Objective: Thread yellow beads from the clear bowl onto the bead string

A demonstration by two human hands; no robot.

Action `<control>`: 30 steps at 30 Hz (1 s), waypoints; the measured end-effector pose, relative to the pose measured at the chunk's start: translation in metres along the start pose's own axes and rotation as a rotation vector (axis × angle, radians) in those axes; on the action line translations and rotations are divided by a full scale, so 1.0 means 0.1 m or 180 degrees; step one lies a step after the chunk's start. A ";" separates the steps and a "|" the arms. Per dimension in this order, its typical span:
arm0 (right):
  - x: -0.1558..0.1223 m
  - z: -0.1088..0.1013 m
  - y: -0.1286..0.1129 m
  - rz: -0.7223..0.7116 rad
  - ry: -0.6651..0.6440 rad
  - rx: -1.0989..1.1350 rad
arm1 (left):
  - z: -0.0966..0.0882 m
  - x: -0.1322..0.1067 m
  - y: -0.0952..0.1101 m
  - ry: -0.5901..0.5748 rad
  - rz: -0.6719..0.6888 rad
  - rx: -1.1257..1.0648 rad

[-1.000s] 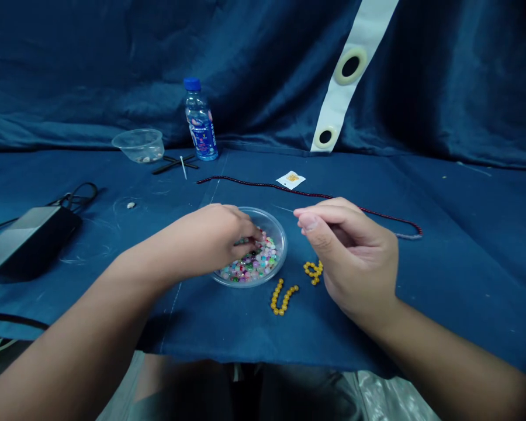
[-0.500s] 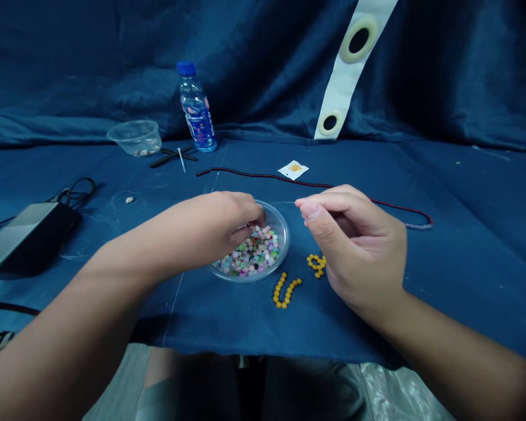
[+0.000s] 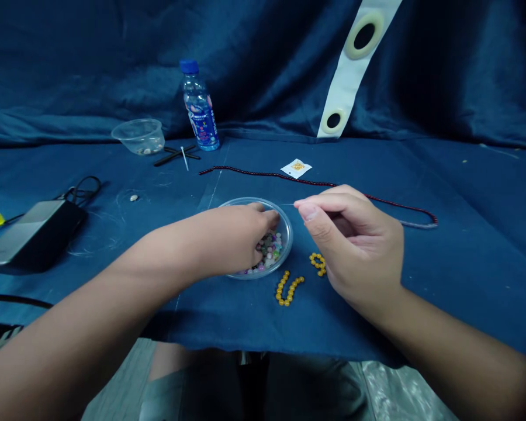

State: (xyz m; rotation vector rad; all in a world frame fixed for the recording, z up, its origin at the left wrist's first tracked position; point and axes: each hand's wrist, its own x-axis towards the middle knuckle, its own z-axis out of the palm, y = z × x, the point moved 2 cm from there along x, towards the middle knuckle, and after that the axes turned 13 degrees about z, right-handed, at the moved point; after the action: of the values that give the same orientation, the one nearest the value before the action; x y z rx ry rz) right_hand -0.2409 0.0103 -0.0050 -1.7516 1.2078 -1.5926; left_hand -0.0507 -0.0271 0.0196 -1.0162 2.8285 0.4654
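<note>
My left hand [image 3: 241, 234] reaches down into a clear plastic bowl [image 3: 288, 245] of mixed small beads [image 3: 269, 245]. Its thumb and fingers are apart among the beads, with the fingertips partly hidden. My right hand [image 3: 355, 240] is closed in a pinch on a thin clear thread [image 3: 288, 204], whose free end pokes out leftward toward the bowl rim. Behind the right hand runs a long string of dark red beads [image 3: 254, 173]. Two short runs of yellow beads, one U-shaped [image 3: 284, 298] and one curled [image 3: 316, 258], lie below the bowl, near my right hand.
A water bottle [image 3: 201, 117], a second clear bowl [image 3: 138, 137], dark crossed sticks [image 3: 173, 156] and a white packet [image 3: 296, 168] stand or lie farther back. At left sit a black-and-grey box [image 3: 35, 234] with a cable and a small pale stone [image 3: 134, 198]. Blue cloth covers the table.
My left hand has moved right and deeper over the bowl, covering more of the beads. The right hand keeps its pinch on the thread, nearly still. The view has shifted slightly.
</note>
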 end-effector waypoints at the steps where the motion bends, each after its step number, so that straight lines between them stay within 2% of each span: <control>1: 0.00 0.00 0.00 -0.0011 -0.0002 -0.0015 | 0.01 0.00 -0.03 0.0073 0.0065 -0.0056; 8: 0.01 0.01 0.01 -0.0009 -0.0052 -0.0043 | -0.02 -0.02 -0.30 0.0341 0.0406 -0.0300; 12: 0.00 0.00 0.01 0.0001 -0.0072 -0.0100 | -0.10 -0.05 -0.37 0.0933 0.0797 -0.0437; 15: -0.01 0.00 0.01 -0.0009 -0.0069 -0.0135 | -0.10 -0.06 -0.36 0.1092 0.0884 -0.0446; 20: -0.01 0.00 0.01 -0.0062 -0.0063 -0.0123 | -0.10 -0.08 -0.36 0.1059 0.0865 -0.0364; 23: -0.01 0.00 0.02 -0.0072 -0.0041 -0.0101 | -0.10 -0.07 -0.37 0.1024 0.0825 -0.0035; 27: 0.00 0.00 0.02 -0.0053 -0.0005 -0.0139 | -0.04 -0.05 -0.31 0.0504 0.0384 0.0486; 30: 0.00 0.00 0.03 -0.0058 -0.0008 -0.0165 | -0.01 -0.05 -0.21 0.0256 0.0104 0.0639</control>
State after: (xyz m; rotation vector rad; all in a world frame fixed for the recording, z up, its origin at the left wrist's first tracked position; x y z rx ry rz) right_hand -0.2417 0.0093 -0.0071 -1.8010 1.2460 -1.5822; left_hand -0.0335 -0.0401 0.0158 -0.9712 2.8927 0.1415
